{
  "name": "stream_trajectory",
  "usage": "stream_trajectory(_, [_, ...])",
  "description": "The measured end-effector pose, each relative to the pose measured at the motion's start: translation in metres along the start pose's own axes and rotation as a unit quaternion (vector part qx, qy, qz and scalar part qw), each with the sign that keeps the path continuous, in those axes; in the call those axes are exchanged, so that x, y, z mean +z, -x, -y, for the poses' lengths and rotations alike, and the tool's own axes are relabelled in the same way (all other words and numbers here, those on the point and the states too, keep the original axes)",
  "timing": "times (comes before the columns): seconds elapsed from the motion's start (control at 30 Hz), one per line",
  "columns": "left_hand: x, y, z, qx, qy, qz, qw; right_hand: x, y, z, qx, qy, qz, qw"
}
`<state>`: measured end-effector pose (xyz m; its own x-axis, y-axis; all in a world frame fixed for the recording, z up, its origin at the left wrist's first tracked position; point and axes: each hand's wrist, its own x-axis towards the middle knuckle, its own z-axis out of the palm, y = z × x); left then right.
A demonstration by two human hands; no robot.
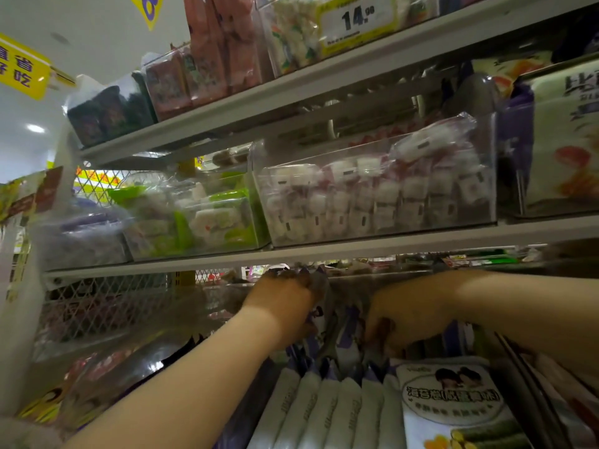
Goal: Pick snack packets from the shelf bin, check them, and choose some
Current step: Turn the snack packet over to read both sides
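Both hands deep in the bin on the lower shelf point(356, 246), among upright purple-and-white snack packets point(327, 400). Left hand point(282, 301) curled over packet tops at the back, fingers narrowed onto something dark, apparently a packet edge; exact grip hard to tell in shadow. Right hand point(408, 315) bent downward, fingertips pinched close among the packets just beside; whether actually gripping one, impossible to tell.

Best done by lifting a single packet straight up by its top seam, holding the neighbours down with the other hand. Worth turning the printed face, like that of the front packet point(453, 406), toward the light before choosing. Risk: dragging several out together, or crushing the contents.
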<state>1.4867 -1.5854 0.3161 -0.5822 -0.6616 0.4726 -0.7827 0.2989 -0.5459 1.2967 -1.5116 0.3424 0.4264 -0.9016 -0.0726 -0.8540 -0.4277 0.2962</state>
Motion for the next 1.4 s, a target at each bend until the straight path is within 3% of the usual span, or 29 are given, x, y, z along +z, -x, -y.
stream_trajectory(0.1, [-0.01, 0.007, -0.002, -0.03, 0.045, -0.013, 0.998, 0.002, 0.0, 0.003, -0.009, -0.014, -0.027, 1.0])
stream_trajectory(0.23, [-0.008, 0.038, -0.027, 0.004, 0.222, -0.194, 0.956, 0.001, 0.003, 0.006, -0.013, -0.031, -0.051, 0.998])
stream_trajectory(0.4, [-0.009, 0.054, -0.045, 0.055, 0.265, -0.165, 0.948, 0.001, 0.02, 0.0, 0.004, -0.058, 0.0, 0.998])
stream_trajectory(0.57, [-0.022, 0.068, -0.067, 0.098, 0.347, -0.16, 0.919, 0.005, 0.022, -0.008, 0.011, -0.062, 0.039, 0.997])
stream_trajectory(0.63, [-0.027, 0.073, -0.072, 0.103, 0.393, -0.116, 0.906, 0.006, 0.019, -0.007, 0.009, -0.042, 0.037, 0.998])
stream_trajectory(0.77, [-0.035, 0.081, -0.076, 0.117, 0.487, 0.084, 0.862, 0.005, 0.018, -0.005, 0.017, -0.03, 0.046, 0.998])
stream_trajectory(0.87, [-0.04, 0.087, -0.08, 0.144, 0.488, 0.12, 0.853, 0.006, 0.017, -0.006, 0.017, -0.021, 0.034, 0.999])
stream_trajectory(1.0, [-0.043, 0.093, -0.083, 0.17, 0.444, 0.077, 0.876, 0.005, 0.022, -0.004, 0.032, -0.01, -0.015, 0.999])
stream_trajectory(1.1, [-0.045, 0.098, -0.082, 0.174, 0.463, 0.007, 0.869, 0.003, 0.032, -0.004, 0.065, 0.06, -0.071, 0.994])
stream_trajectory(1.3, [-0.041, 0.123, -0.068, 0.075, 0.5, -0.084, 0.859, 0.018, 0.06, -0.001, 0.105, 0.12, -0.144, 0.977])
stream_trajectory(1.4, [-0.042, 0.144, -0.061, 0.028, 0.507, -0.135, 0.851, 0.025, 0.075, 0.012, 0.097, 0.067, -0.208, 0.971])
